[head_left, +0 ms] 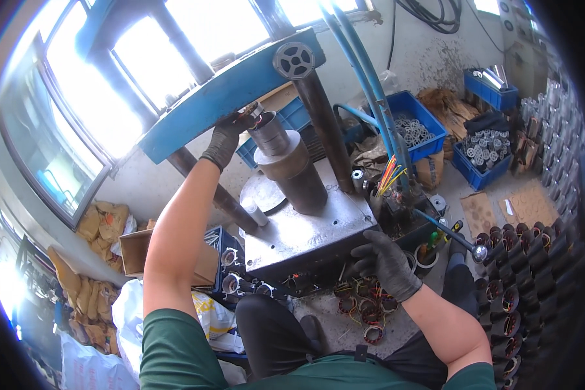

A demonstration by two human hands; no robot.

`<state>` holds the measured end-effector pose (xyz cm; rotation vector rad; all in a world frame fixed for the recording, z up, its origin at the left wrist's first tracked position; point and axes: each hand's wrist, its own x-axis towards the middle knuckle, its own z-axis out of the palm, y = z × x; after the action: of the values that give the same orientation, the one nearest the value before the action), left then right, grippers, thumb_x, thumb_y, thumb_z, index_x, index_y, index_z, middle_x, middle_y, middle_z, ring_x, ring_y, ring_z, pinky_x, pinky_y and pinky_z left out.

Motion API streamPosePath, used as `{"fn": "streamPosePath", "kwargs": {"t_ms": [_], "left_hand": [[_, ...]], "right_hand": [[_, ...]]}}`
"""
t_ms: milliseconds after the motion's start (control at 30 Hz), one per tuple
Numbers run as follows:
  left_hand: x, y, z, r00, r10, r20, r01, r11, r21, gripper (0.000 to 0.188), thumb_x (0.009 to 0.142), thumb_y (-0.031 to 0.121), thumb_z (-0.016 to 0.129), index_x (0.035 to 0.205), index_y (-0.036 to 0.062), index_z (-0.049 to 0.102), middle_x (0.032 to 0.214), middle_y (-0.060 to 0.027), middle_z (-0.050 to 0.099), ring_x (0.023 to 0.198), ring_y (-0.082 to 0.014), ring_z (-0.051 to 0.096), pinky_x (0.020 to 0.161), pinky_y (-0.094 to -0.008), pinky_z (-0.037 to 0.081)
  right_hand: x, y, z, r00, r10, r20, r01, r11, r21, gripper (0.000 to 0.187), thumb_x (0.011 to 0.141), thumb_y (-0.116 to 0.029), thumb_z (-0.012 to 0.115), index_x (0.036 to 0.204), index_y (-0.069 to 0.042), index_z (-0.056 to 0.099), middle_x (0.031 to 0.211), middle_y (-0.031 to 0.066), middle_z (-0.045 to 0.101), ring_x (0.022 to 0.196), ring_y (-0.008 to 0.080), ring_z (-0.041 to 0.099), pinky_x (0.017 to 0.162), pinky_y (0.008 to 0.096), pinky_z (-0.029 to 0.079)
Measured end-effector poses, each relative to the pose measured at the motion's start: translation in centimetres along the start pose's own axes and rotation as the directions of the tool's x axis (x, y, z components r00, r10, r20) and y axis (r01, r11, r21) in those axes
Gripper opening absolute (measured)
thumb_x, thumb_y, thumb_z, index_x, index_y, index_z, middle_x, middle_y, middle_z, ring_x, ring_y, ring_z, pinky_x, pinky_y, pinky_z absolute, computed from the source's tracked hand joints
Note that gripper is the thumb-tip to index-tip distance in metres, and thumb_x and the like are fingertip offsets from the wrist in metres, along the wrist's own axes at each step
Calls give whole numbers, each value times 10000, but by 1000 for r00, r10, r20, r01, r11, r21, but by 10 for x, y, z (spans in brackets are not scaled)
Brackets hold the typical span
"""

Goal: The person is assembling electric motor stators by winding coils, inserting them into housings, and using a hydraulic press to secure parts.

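Observation:
My left hand [223, 144], in a dark glove, reaches under the blue press beam [234, 84]. Its fingers are bent around a small part with metal and reddish bits [247, 117], too hidden to name. They are at the top rim of a silver metal sleeve [271, 138], which stands upright on a thick steel cylinder [296, 179] on the press bed [299, 237]. Copper-coloured wire shows at the sleeve's mouth. My right hand [390, 265], also gloved, hovers by the bed's right front corner, fingers apart and holding nothing.
A lever with a round knob [479, 253] juts out at the right. Wound stators [370, 313] lie on the floor below the bed; many more stand stacked [510, 302] at the right. Blue crates [419, 120] hold metal parts. A short white cylinder [256, 213] stands on the bed's left.

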<state>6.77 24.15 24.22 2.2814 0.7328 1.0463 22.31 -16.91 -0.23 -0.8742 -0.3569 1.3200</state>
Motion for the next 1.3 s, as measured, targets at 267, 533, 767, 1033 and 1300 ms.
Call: {"fn": "streamPosePath", "kwargs": {"t_ms": [267,533,767,1033,1300], "left_hand": [[32,5,-3,951,-274,142,256,958,132,324,939,439,711,1061,138,710,843,43,591,780,-72,517,702,-281,463],[17,-1,-1,970,-216,113,214,976,29,259,986,319,752,1090,86,703,1001,-20,671,927,-125,590,858,-304,500],[-4,-6,20,993,-67,99,67,998,4,410,935,389,791,1174,66,711,1062,-8,669,1024,-142,583,974,-313,454],[-10,-2,22,996,-69,55,70,998,-6,348,929,271,827,1171,46,719,1068,-53,720,1019,-141,621,956,-313,500],[-10,1,20,994,-68,89,62,995,76,440,911,306,841,1216,23,700,1128,-89,734,1053,-152,646,966,-306,506]], "right_hand": [[0,1,0,1000,0,18,0,1000,-6,576,977,-534,663,1285,-57,568,1031,154,744,719,228,736,619,342,607],[4,9,-3,999,5,38,-5,1000,-9,593,984,-539,654,1327,-64,566,1050,159,739,734,234,735,628,355,607],[4,16,-8,999,-22,45,23,999,-35,656,995,-528,625,1437,-58,506,1068,186,731,745,252,753,619,335,594],[5,19,-7,998,-19,58,20,999,-27,628,989,-521,662,1420,-86,524,1062,180,734,757,252,758,618,336,593],[6,21,-9,999,-20,43,23,997,-67,657,986,-530,640,1444,-78,506,1058,181,732,750,250,748,625,350,591]]}}
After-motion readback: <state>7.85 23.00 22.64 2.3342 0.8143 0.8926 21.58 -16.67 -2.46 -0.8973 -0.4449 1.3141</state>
